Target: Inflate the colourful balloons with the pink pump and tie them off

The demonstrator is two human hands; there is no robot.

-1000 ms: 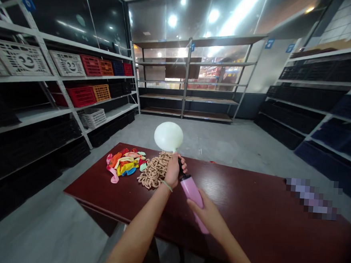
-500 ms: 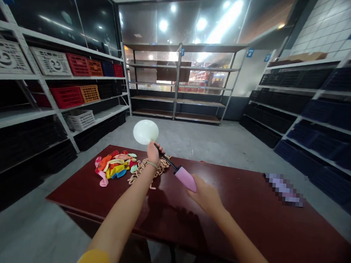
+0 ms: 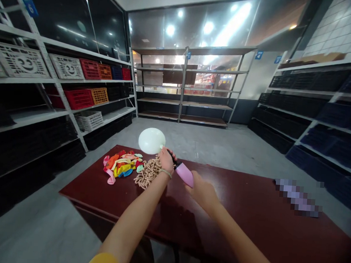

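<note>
My left hand (image 3: 166, 161) pinches the neck of a pale, round, inflated balloon (image 3: 151, 141) onto the black nozzle of a pink hand pump (image 3: 185, 174). My right hand (image 3: 203, 192) is shut on the pump's pink body at its lower end. Just left of and below my left wrist lies a heap of tan twisted long balloons (image 3: 147, 173). Further left is a pile of flat multicoloured balloons (image 3: 120, 165). Both piles rest on a dark red wooden table (image 3: 247, 220), and the balloon's neck is mostly hidden by my fingers.
A yellow sleeve (image 3: 99, 261) shows at the bottom left. White shelves with plastic crates (image 3: 78, 99) line the left, black crates (image 3: 284, 123) fill the right shelving, and bare metal shelving (image 3: 183, 86) stands ahead. A pixelated patch (image 3: 297, 197) covers part of the table's right side.
The pump has swung from pointing steeply down to a flatter angle, and less of its length shows. My right hand has risen towards my left, and the balloon now leans left.
</note>
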